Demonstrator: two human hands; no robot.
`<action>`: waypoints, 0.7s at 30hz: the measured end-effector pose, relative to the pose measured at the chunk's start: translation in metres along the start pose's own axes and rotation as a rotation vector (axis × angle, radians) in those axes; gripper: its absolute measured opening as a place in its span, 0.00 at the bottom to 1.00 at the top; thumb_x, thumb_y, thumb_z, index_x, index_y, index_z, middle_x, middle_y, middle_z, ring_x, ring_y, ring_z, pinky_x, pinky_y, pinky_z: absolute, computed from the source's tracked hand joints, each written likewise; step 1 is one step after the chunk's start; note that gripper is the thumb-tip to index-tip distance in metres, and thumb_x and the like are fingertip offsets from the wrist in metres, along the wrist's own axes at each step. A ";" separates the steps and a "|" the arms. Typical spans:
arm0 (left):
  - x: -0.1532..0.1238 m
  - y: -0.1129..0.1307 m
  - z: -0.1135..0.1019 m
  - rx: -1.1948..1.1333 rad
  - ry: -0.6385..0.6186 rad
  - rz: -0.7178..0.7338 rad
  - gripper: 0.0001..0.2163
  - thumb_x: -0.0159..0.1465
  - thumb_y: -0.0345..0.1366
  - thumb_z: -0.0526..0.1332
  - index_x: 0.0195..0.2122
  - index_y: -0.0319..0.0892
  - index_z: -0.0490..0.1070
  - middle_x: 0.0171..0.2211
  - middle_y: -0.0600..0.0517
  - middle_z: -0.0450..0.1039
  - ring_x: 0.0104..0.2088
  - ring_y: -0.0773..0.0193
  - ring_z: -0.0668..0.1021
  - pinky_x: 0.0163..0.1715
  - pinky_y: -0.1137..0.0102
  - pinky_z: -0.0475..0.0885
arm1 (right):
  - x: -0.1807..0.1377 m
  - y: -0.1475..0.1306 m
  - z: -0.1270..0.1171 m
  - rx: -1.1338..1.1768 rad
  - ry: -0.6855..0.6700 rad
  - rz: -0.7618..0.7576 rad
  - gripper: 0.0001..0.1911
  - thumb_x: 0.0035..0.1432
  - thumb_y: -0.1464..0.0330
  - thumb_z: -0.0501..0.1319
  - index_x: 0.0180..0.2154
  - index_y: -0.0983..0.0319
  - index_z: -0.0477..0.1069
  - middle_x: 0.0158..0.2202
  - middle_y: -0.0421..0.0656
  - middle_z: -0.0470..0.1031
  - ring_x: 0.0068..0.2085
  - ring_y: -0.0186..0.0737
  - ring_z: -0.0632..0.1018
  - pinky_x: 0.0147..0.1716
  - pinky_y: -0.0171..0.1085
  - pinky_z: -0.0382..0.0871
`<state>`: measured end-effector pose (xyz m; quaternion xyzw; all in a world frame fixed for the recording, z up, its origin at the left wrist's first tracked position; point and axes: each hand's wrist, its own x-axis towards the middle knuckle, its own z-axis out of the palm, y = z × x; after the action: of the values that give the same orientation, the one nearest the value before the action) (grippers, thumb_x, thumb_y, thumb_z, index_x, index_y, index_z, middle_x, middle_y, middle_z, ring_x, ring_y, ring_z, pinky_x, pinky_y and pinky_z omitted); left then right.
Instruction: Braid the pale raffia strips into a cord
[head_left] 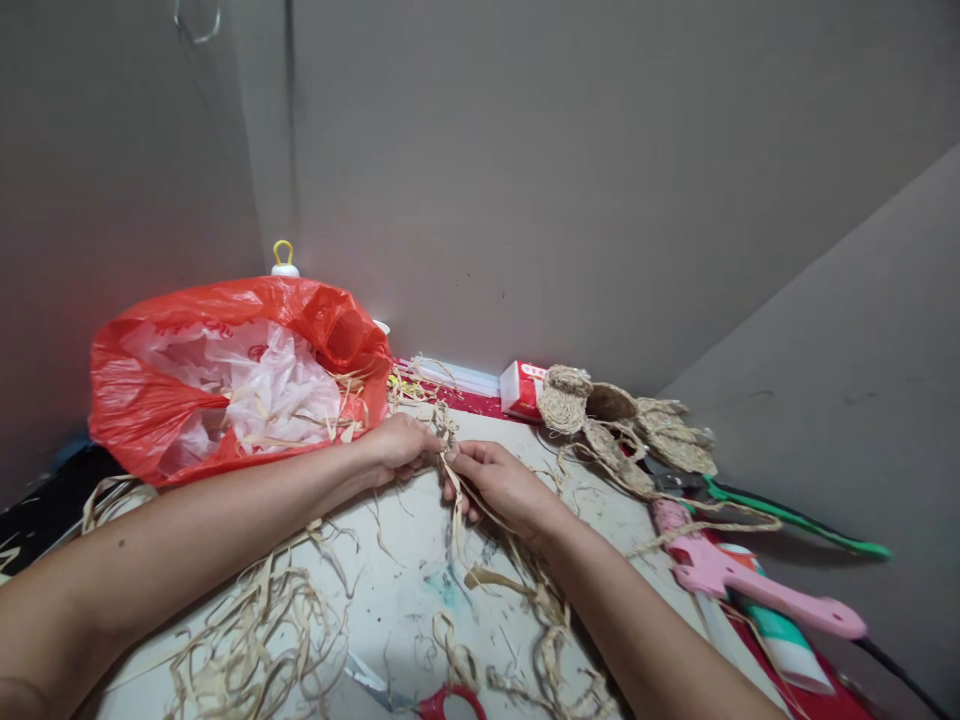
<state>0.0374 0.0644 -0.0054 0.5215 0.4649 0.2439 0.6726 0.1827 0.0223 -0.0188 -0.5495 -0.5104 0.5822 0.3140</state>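
Observation:
My left hand (403, 446) and my right hand (501, 482) meet near the middle of the board. Both pinch a cord of dry, straw-coloured plant fibre (456, 510), whose loose flat strands hang down between them. The cord's twisted upper end stands just above my fingertips. Below my left forearm lies a tangled heap of loose fibre strands (259, 640). Twisted fibre cord (551, 650) is coiled under my right forearm. Scissors with a red handle (452, 703) lie at the front edge of view, partly cut off.
A red plastic bag (150, 400) with white plastic and fibre inside stands at left. At right are woven fibre pieces (566, 400), green-handled pliers (802, 520), a pink glue gun (765, 590) and a white-and-teal tube (787, 640). A small red-and-white box (520, 390) sits by the wall.

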 end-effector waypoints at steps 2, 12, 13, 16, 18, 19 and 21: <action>0.001 -0.001 0.001 -0.007 -0.011 0.028 0.13 0.56 0.26 0.57 0.17 0.40 0.57 0.10 0.61 0.51 0.11 0.76 0.53 0.13 0.75 0.44 | 0.001 0.002 -0.001 -0.021 0.022 -0.021 0.13 0.58 0.63 0.56 0.23 0.62 0.64 0.13 0.36 0.67 0.12 0.28 0.65 0.11 0.26 0.57; 0.018 0.006 0.004 0.055 0.036 -0.088 0.16 0.54 0.25 0.57 0.14 0.42 0.52 0.07 0.61 0.47 0.10 0.76 0.51 0.12 0.74 0.45 | 0.006 0.003 0.000 -0.034 0.058 -0.006 0.13 0.58 0.66 0.54 0.22 0.62 0.64 0.14 0.37 0.70 0.12 0.27 0.64 0.11 0.27 0.55; 0.018 0.006 0.004 0.063 0.036 -0.103 0.16 0.54 0.25 0.57 0.14 0.42 0.52 0.07 0.61 0.47 0.10 0.76 0.51 0.12 0.74 0.45 | 0.005 0.002 0.000 -0.029 0.044 0.003 0.13 0.58 0.65 0.54 0.22 0.62 0.64 0.14 0.37 0.70 0.12 0.27 0.63 0.11 0.27 0.56; 0.011 0.004 0.003 0.082 0.023 -0.130 0.15 0.53 0.25 0.59 0.14 0.41 0.54 0.08 0.61 0.49 0.10 0.75 0.52 0.12 0.74 0.45 | 0.000 -0.002 -0.001 -0.023 -0.043 0.035 0.16 0.57 0.62 0.55 0.20 0.62 0.64 0.11 0.37 0.67 0.11 0.27 0.64 0.11 0.27 0.56; 0.004 0.002 0.001 0.090 0.025 -0.135 0.15 0.52 0.25 0.60 0.14 0.41 0.54 0.08 0.61 0.50 0.10 0.76 0.52 0.12 0.74 0.45 | -0.003 -0.004 -0.003 -0.016 -0.118 0.051 0.17 0.54 0.60 0.59 0.19 0.63 0.65 0.09 0.36 0.65 0.11 0.27 0.64 0.11 0.26 0.56; 0.001 0.002 0.001 0.093 0.031 -0.134 0.15 0.52 0.25 0.60 0.15 0.41 0.54 0.08 0.61 0.50 0.10 0.76 0.52 0.12 0.74 0.45 | -0.004 -0.004 -0.004 -0.009 -0.149 0.055 0.17 0.53 0.60 0.61 0.19 0.63 0.65 0.09 0.36 0.65 0.11 0.27 0.64 0.11 0.26 0.56; -0.003 0.001 0.001 0.094 0.045 -0.129 0.16 0.52 0.26 0.61 0.15 0.41 0.54 0.08 0.62 0.50 0.10 0.76 0.52 0.12 0.75 0.45 | -0.004 -0.003 -0.006 0.015 -0.189 0.060 0.16 0.51 0.60 0.62 0.20 0.63 0.65 0.11 0.35 0.66 0.12 0.26 0.64 0.12 0.26 0.56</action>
<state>0.0367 0.0620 -0.0038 0.5157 0.5234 0.1895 0.6513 0.1886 0.0212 -0.0135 -0.5048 -0.5166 0.6444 0.2510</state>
